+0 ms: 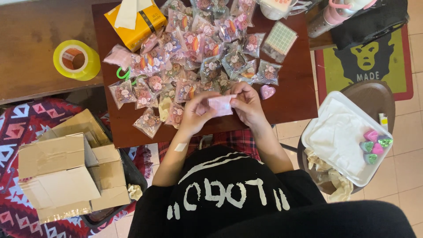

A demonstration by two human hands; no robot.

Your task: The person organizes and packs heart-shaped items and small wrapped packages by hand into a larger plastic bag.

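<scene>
We've got the small pink packet pinched between both sets of fingertips, left hand and right hand clamped on its opposite ends, just above the table edge. It looks light, thin and crinkly, probably slippery, so the edges seem safest. The heap of printed packets lies just beyond our fingers.

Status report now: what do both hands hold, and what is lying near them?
Left hand and right hand both pinch a small pink packet. Heap of patterned packets directly beyond. Pink heart beside right hand.
</scene>
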